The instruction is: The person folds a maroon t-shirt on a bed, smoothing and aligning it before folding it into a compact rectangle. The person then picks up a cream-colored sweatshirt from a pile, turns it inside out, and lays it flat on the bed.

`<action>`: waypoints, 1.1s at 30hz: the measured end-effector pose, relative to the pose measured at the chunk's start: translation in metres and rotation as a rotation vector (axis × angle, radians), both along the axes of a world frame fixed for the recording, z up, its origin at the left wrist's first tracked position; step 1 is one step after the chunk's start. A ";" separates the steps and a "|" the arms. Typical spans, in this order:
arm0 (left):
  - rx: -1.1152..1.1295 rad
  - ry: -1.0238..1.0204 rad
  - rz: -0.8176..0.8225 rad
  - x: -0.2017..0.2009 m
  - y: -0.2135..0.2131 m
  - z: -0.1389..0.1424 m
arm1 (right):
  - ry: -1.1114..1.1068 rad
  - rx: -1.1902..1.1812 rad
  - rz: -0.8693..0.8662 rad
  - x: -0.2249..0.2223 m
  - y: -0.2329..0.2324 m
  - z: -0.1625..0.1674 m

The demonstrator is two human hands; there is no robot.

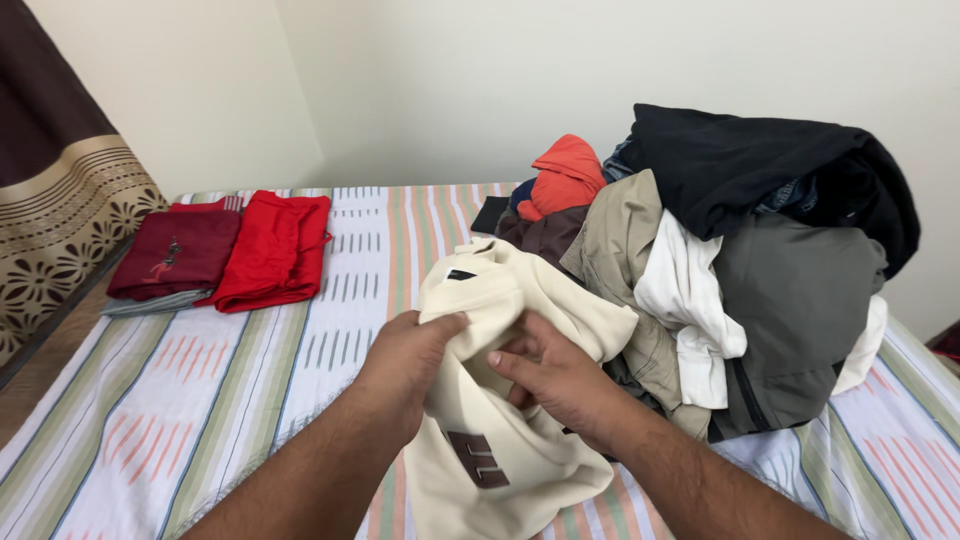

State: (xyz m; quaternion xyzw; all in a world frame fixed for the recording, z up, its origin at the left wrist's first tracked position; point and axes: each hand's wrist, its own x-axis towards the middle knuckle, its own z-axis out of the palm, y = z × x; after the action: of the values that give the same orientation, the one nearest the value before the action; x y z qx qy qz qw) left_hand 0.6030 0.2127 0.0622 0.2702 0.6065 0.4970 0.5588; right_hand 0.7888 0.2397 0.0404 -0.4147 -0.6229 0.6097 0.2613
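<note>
A cream garment (500, 440) with a small brown patch lies crumpled on the striped bedsheet (200, 400) in front of me. My left hand (405, 365) pinches a fold of it near the top. My right hand (555, 375) grips the cloth just to the right, fingers curled into it. Both hands hold the garment slightly lifted above the bed.
A big heap of unfolded clothes (740, 270) in black, grey, khaki, white and orange fills the right side. A folded red garment (270, 250) and a folded maroon one (175, 255) lie at the far left. A patterned brown curtain (60, 180) hangs at the left edge.
</note>
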 end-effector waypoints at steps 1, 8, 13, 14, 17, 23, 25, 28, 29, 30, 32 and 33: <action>-0.026 0.010 -0.020 0.001 -0.002 0.001 | 0.034 -0.008 -0.011 0.001 0.000 0.000; -0.050 0.055 -0.147 0.017 -0.022 0.011 | 0.033 -0.029 0.076 0.008 -0.002 0.002; -0.050 0.103 -0.072 0.029 -0.038 0.015 | 0.074 -0.040 0.008 0.006 -0.008 -0.004; -0.050 0.114 -0.061 0.030 -0.043 0.015 | 0.080 -0.033 -0.008 0.005 -0.010 -0.005; 0.004 0.161 0.010 0.031 -0.055 0.010 | 0.276 0.127 0.012 0.003 -0.017 -0.008; 0.093 0.007 0.164 0.026 -0.071 0.000 | 0.343 0.277 0.027 -0.004 -0.024 0.001; 0.091 -0.005 0.175 0.023 -0.076 0.001 | 0.262 0.342 0.045 -0.009 -0.025 0.007; 0.065 -0.008 0.197 0.019 -0.080 0.008 | 0.186 0.429 0.059 -0.015 -0.031 0.015; 0.066 -0.023 0.211 0.018 -0.081 0.012 | 0.167 0.456 0.062 -0.017 -0.034 0.017; 0.068 -0.040 0.227 0.017 -0.081 0.015 | 0.167 0.471 0.070 -0.018 -0.037 0.019; -0.011 -0.035 0.271 0.017 -0.082 0.023 | 0.163 0.503 0.087 -0.021 -0.042 0.024; -0.051 -0.033 0.290 0.016 -0.081 0.028 | 0.148 0.528 0.116 -0.022 -0.044 0.027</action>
State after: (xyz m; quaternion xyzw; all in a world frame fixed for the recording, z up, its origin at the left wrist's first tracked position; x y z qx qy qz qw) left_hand 0.6186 0.1315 0.0900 0.1575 0.6423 0.5613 0.4976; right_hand 0.7665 0.1954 0.0670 -0.2504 -0.7621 0.4689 0.3696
